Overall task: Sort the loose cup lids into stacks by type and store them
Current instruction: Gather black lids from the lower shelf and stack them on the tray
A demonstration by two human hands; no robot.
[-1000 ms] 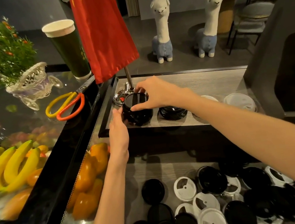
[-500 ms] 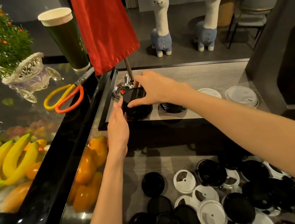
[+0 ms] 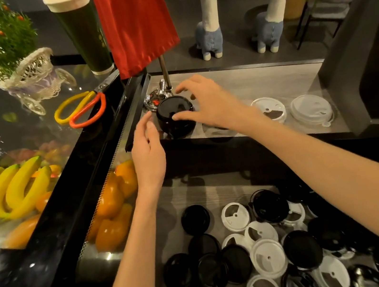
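The biggest risk I judge is to the tall stack of black lids (image 3: 175,117), which stands at the far left of the raised shelf (image 3: 272,74), just in front of the flag pole base (image 3: 162,92) and close to the shelf's near edge: both hands are loose around it, so a brush from either one as it pulls away could tip the column or slide it off onto the table (image 3: 169,211) below. The right hand (image 3: 207,107) arches over the stack with fingers spread, its grip apart, the thumb lying at the top lid's rim; the left hand (image 3: 147,145) sits just left of the stack, fingers relaxed and apart, holding nothing. A lesser risk is a forearm sweeping the loose lids (image 3: 276,249) on the near table, black and white mixed and overlapping, and scattering them. Smaller still, the white lids (image 3: 273,109) and clear lids (image 3: 310,109) to the right on the shelf lie low and look steady. Compared with a second ago, the right hand has lifted off and opened where it then clasped the top lid, and the left hand has drawn back from the stack's side.
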